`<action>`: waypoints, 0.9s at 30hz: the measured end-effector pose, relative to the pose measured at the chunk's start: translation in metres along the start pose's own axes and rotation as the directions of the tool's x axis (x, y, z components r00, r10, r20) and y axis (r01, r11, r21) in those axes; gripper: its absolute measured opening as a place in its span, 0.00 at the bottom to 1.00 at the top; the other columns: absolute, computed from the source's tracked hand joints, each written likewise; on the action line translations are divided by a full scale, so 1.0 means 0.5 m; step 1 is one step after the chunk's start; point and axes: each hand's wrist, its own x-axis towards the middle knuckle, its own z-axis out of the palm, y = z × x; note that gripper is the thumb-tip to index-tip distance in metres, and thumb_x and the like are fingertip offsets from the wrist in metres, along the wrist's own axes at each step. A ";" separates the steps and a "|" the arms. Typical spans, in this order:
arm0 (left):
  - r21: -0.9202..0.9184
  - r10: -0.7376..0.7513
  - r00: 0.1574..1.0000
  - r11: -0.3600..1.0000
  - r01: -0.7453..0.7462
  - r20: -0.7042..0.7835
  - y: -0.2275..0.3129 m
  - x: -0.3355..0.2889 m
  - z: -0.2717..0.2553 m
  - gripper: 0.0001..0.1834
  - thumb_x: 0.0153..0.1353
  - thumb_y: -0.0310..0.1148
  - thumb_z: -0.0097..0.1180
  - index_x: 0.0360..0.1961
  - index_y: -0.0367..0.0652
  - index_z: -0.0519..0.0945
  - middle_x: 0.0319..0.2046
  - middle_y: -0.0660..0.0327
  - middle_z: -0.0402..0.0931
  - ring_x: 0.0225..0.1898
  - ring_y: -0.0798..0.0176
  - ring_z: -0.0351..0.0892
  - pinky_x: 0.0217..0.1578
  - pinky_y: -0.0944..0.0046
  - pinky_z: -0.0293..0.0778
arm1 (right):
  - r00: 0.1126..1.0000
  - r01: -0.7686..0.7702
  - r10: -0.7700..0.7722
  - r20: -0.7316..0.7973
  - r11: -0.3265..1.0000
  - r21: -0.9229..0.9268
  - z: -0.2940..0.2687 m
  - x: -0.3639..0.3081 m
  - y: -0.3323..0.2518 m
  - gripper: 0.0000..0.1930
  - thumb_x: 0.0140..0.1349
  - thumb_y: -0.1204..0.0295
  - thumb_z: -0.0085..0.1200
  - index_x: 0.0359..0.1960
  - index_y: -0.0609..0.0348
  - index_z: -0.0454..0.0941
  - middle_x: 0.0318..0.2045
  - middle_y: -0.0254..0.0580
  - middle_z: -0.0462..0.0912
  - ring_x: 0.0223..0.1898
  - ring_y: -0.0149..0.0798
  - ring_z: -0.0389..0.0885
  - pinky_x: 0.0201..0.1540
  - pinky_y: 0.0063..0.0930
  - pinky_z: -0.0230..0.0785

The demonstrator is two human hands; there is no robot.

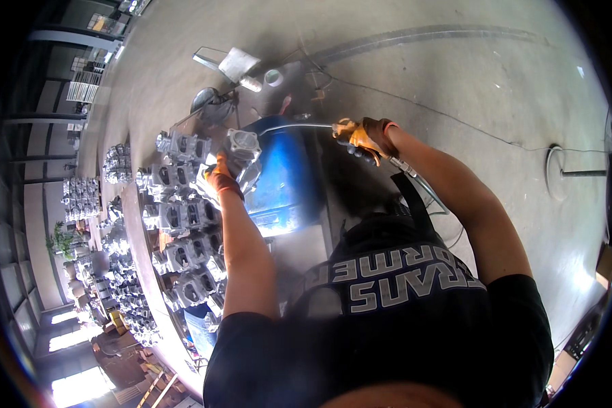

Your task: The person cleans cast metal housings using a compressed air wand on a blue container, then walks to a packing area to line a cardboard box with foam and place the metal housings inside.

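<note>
My left hand (220, 178), in an orange and brown work glove, is closed on a silver-grey metal casting (243, 145) with a round flanged end. It holds the casting up beside the near rows of similar castings (173, 178), over the left edge of a blue drum (279, 173). My right hand (364, 138), gloved alike, is wrapped round the handle of an air blow gun. The gun's long thin bent nozzle (296, 125) reaches left across the drum, its tip close to the held casting. A hose fitting (402, 165) runs back from the grip under my right forearm.
More castings (126, 279) stand in stacks farther left. Beyond the drum are a white box-shaped thing (239, 64), a roll of tape (273, 77) and a dark round object (207, 100). A thin cable (415, 103) crosses the concrete floor; a round-based stand (556, 163) is at the right.
</note>
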 end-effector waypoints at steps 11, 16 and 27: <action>0.013 0.020 0.982 1.000 -0.023 0.187 -0.006 0.024 -0.014 0.24 0.45 0.45 0.70 0.33 0.39 0.74 0.24 0.60 0.75 0.23 0.64 0.69 0.26 0.61 0.67 | 0.997 -0.036 0.027 0.076 0.992 0.119 -0.030 0.046 0.032 0.16 0.62 0.54 0.42 0.25 0.51 0.71 0.14 0.32 0.71 0.11 0.27 0.68 0.11 0.22 0.61; 0.003 0.096 0.966 0.995 -0.100 0.240 -0.035 0.052 -0.045 0.27 0.46 0.44 0.69 0.41 0.37 0.74 0.33 0.58 0.77 0.31 0.61 0.73 0.33 0.61 0.69 | 0.995 -0.046 0.053 0.084 0.995 -0.086 0.013 0.009 -0.015 0.16 0.61 0.54 0.43 0.26 0.51 0.72 0.14 0.31 0.71 0.11 0.27 0.69 0.10 0.22 0.60; 0.186 0.030 1.000 0.982 -0.031 0.009 0.019 0.020 0.010 0.39 0.43 0.51 0.69 0.48 0.30 0.71 0.39 0.48 0.78 0.36 0.55 0.77 0.39 0.57 0.71 | 0.998 -0.005 0.006 0.064 1.000 -0.017 -0.026 -0.011 0.057 0.13 0.65 0.57 0.40 0.38 0.48 0.74 0.20 0.30 0.73 0.12 0.26 0.65 0.12 0.21 0.59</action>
